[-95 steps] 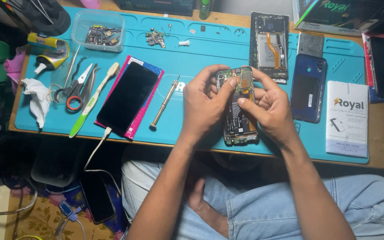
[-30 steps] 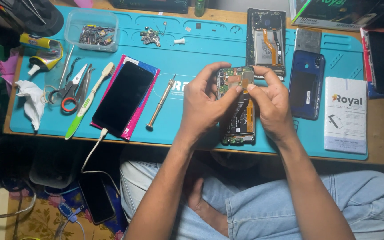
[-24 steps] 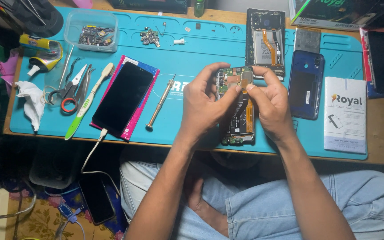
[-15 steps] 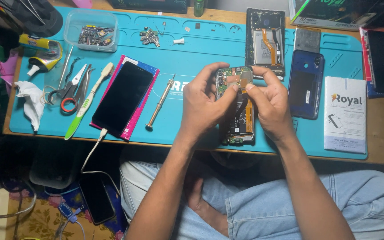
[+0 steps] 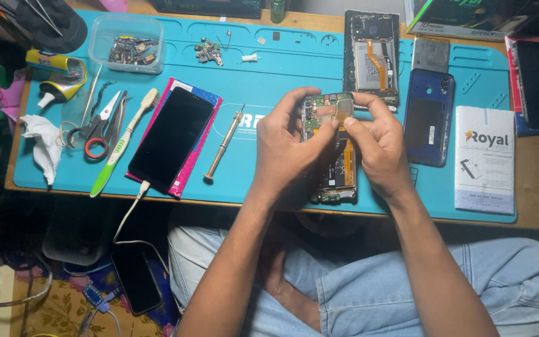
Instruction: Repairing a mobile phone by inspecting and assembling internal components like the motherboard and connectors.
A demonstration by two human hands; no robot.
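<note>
A: Starting nearest, what lies below the table edge?

B: A dark phone [image 5: 135, 284] on the floor on a white cable, beside the person's jeans-clad knees.

A: And the hands?

B: Both are wrapped around an opened phone [image 5: 332, 165] with its back off and circuit board bare, held over the near edge of the teal work mat [image 5: 269, 75]. The left hand [image 5: 288, 153] curls around the left side, thumb laid across the board. The right hand [image 5: 378, 150] grips the right side; its thumb and forefinger are pinched narrowly together on a small orange-brown part at the top of the board.

A: What lies to the left?

B: A screwdriver [image 5: 224, 143] just beside the left hand, then a black phone [image 5: 171, 137] on a pink pouch, a green-handled toothbrush [image 5: 123, 143], scissors [image 5: 98, 128] and a crumpled white tissue [image 5: 42, 146].

A: On the right?

B: A blue back cover [image 5: 430, 115] and a white box [image 5: 485, 159].

A: Farthest?

B: A second opened phone [image 5: 371, 59] with an orange flex cable, a loose circuit board [image 5: 209, 51], and a clear tub of small parts [image 5: 126, 45].
</note>
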